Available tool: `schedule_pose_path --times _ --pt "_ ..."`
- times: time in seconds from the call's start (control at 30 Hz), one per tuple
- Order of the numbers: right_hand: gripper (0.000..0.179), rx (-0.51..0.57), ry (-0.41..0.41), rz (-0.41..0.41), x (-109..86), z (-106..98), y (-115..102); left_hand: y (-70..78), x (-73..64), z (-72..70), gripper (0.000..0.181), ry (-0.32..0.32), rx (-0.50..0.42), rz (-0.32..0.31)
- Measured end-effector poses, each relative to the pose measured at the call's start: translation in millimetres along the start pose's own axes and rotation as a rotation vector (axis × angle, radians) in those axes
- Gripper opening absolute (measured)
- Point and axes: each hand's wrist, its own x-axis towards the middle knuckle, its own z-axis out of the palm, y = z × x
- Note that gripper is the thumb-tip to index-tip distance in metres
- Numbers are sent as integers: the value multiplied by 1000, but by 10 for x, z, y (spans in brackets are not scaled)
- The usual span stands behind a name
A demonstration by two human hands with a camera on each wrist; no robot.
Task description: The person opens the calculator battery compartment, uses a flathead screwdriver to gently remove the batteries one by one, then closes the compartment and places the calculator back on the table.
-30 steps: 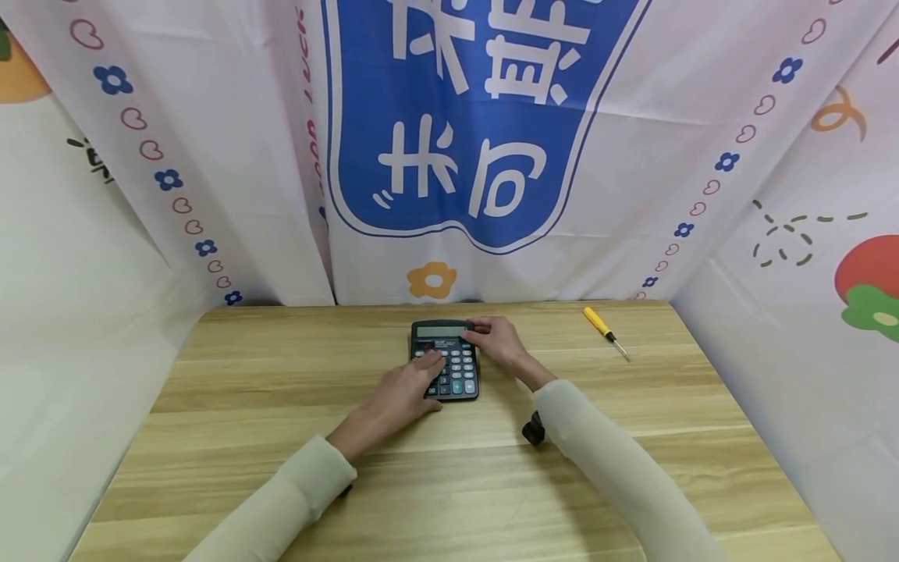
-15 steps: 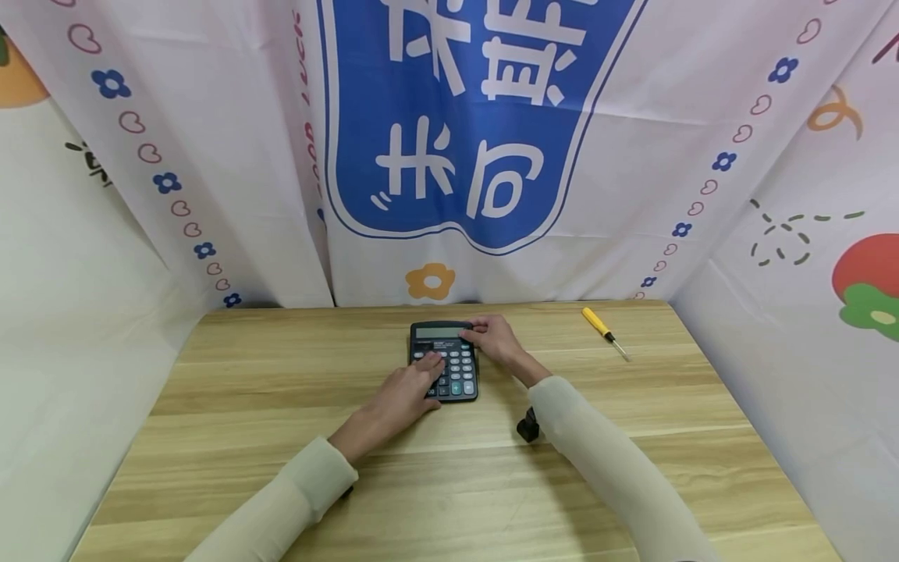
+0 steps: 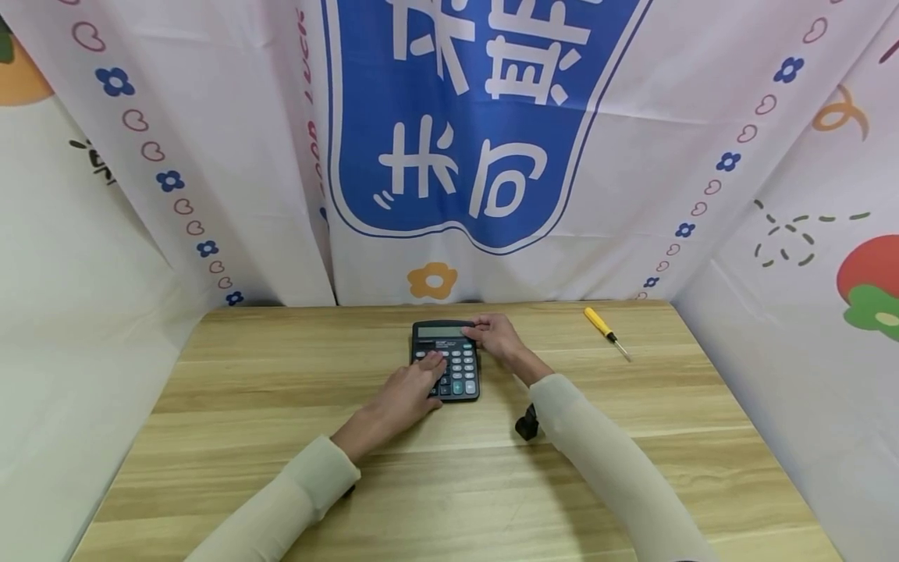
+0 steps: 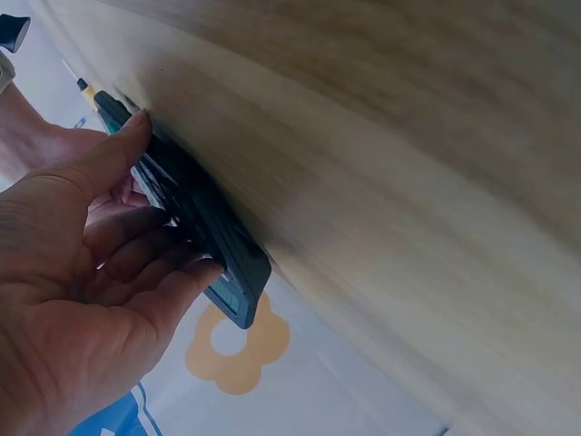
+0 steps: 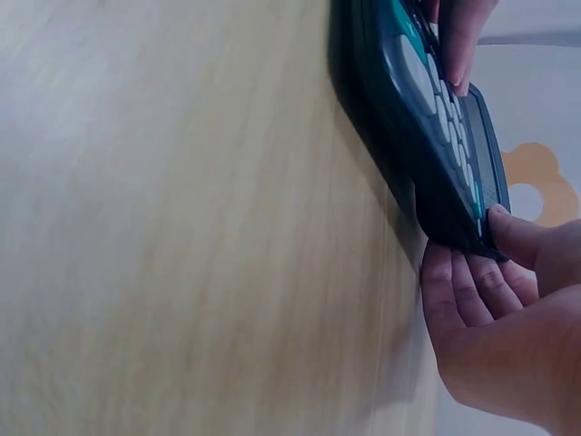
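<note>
A dark calculator [image 3: 464,373] with grey and green keys lies near the back middle of the wooden table, its display toward the wall. My left hand [image 3: 407,394] lies over its left side, fingertips on the keys and thumb at the near edge. In the left wrist view, the fingers [image 4: 136,250] of that hand reach loosely over the key face. My right hand [image 3: 497,340] pinches the calculator's far right corner. The right wrist view shows its thumb [image 5: 516,238] on top beside the display and the other fingers underneath.
A screwdriver [image 3: 599,322] with a yellow handle lies on the table [image 3: 295,351] at the back right. Printed white cloth [image 3: 267,234] hangs along the table's far edge, with pale walls on both sides. A small black device [image 3: 527,424] sits under the right wrist.
Both hands stay at the calculator with almost no movement. The right wrist has shifted slightly, and the head view has swayed a little.
</note>
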Motion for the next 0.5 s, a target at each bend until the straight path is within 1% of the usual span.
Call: schedule_pose_path --times 0.3,0.5 --pt "14 23 12 39 -47 5 -70 42 -8 -31 71 15 24 18" --pt "13 65 35 74 -66 17 -106 73 -7 -56 74 23 68 17"
